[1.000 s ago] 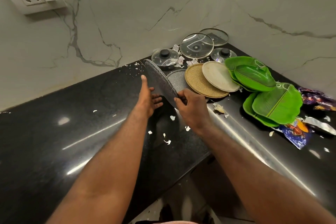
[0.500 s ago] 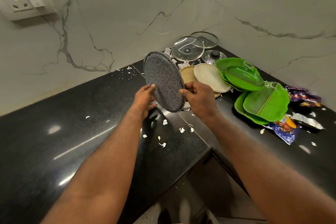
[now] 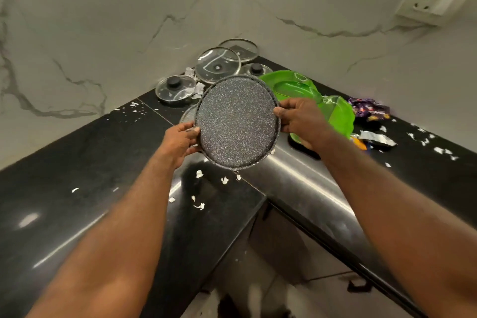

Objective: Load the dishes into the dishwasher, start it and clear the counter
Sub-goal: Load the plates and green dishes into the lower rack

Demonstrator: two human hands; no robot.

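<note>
The person held a speckled grey plate (image 3: 237,121) up off the black counter (image 3: 77,162), over its inner corner, with the flat face tipped towards them and the lower edge nearest. Both hands gripped it. The left hand (image 3: 180,142) clasped the left rim with the thumb on the front and the fingers curled out of sight behind. The right hand (image 3: 302,121) pinched the opposite rim in the same way, thumb forward. Being round, the plate had no long axis to speak of. What mattered was that it stood nearly on edge between the two hands, neither one nearer than the other, so I judged that either could take it alone for the carry.

Beyond the plate, against the wall, lay several glass lids (image 3: 218,64). To the right of it, partly behind the right hand, were green plates (image 3: 294,85), and further right some wrappers (image 3: 367,108). Below the plate, paper scraps (image 3: 198,174) lay scattered.

A second grey rim (image 3: 187,115) showed just past the plate's left edge, and whatever else lay behind the plate was hidden. The dishwasher was nowhere in sight, so I could not tell which way the plate had to go. The space under the counter was too blurred to make out.
</note>
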